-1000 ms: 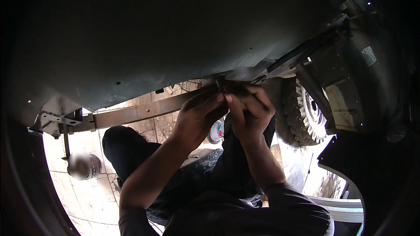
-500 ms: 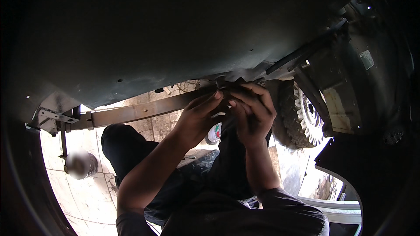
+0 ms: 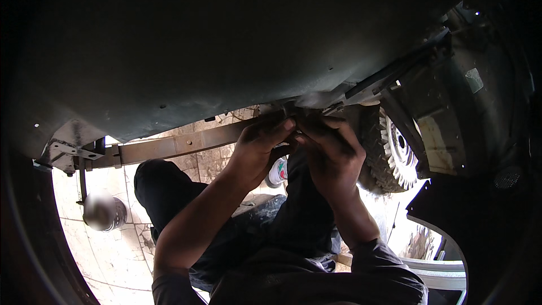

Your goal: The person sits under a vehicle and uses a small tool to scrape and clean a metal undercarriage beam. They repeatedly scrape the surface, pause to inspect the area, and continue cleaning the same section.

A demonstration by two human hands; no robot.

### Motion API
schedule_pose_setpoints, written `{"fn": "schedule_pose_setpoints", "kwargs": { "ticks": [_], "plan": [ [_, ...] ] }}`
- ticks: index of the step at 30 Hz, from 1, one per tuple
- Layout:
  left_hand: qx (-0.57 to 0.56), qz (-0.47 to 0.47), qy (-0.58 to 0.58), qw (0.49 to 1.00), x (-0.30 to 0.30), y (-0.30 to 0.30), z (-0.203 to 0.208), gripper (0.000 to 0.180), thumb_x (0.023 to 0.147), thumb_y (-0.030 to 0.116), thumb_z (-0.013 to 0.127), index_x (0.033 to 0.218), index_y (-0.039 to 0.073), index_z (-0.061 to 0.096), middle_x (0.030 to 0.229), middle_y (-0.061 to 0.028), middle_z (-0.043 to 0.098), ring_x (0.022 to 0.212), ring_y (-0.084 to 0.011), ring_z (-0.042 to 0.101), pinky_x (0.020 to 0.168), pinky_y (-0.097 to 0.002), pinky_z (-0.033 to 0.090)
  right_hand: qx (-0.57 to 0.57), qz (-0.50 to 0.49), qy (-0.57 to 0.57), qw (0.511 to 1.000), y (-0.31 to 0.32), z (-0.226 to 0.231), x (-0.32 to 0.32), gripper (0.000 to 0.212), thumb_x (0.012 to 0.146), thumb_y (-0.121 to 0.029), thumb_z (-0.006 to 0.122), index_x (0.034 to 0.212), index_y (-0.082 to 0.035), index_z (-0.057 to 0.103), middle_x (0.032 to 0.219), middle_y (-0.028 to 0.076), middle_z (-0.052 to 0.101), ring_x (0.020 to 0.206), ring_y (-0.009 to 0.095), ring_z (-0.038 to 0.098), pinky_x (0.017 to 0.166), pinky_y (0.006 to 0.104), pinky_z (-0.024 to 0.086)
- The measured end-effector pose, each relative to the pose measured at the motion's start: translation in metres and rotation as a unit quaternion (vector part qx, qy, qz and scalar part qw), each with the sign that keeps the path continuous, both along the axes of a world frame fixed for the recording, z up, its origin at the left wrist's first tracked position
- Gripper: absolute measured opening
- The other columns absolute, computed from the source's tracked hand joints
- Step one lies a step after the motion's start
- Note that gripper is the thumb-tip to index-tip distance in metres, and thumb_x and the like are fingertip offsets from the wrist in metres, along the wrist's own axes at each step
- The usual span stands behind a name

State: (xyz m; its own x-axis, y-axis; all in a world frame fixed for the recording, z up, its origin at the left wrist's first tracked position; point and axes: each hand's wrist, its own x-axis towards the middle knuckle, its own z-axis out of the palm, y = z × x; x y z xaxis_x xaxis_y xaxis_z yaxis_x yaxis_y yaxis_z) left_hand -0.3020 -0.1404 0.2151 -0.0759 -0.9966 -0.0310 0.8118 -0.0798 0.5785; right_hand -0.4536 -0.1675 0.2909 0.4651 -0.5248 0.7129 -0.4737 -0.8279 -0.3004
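Observation:
Both hands are raised close together beneath a dark vehicle panel (image 3: pixel 197 73). My left hand (image 3: pixel 264 144) has its thumb and fingers bent inward, the tips by a shadowed spot at the panel's lower edge. My right hand (image 3: pixel 334 155) is beside it with its fingers curled toward the same spot. Whatever lies between the fingertips is too dark to make out. Behind my left hand runs a long brown metal bar (image 3: pixel 152 150), like a leaf spring, its right end hidden by the hands.
A wheel with a knobbly tyre (image 3: pixel 387 161) stands to the right. A metal bracket (image 3: pixel 70 149) joins the bar's left end. A round can-like container (image 3: pixel 105 213) is on the tiled floor (image 3: pixel 113 260). Between my arms shows a white container (image 3: pixel 276 173). A curved dark panel edge (image 3: pixel 435 223) borders the right.
My right hand has moved slightly right and down, its forearm swinging outward to the right. My left hand has shifted a little to the right, its fingertips still near the right hand's.

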Motion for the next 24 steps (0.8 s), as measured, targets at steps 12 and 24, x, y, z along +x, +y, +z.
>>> {"fn": "schedule_pose_setpoints", "kwargs": {
  "ticks": [12,24],
  "plan": [
    [0.000,-0.004,0.010,1.000,0.002,0.002,0.002,0.034,0.101,0.026,0.069,0.120,-0.002,0.065,0.111,-0.0116,0.069,0.104,-0.0207,0.066,0.093,-0.0377,0.052,0.063,0.010,0.011,0.998,-0.008,0.011,0.004,0.028,0.079,0.002,0.083,0.105,-0.006,0.079,0.102,0.012,0.073,0.091,0.025,0.075,0.077,0.0335,0.059],
    [0.003,0.007,0.010,1.000,-0.001,0.002,0.004,0.030,0.102,0.025,0.068,0.120,0.000,0.066,0.110,-0.0091,0.070,0.104,-0.0196,0.066,0.097,-0.0396,0.051,0.038,0.005,0.033,0.999,0.003,0.016,0.000,0.024,0.081,-0.001,0.080,0.104,-0.008,0.078,0.105,0.011,0.072,0.090,0.028,0.074,0.073,0.0374,0.061]
  ]
}}
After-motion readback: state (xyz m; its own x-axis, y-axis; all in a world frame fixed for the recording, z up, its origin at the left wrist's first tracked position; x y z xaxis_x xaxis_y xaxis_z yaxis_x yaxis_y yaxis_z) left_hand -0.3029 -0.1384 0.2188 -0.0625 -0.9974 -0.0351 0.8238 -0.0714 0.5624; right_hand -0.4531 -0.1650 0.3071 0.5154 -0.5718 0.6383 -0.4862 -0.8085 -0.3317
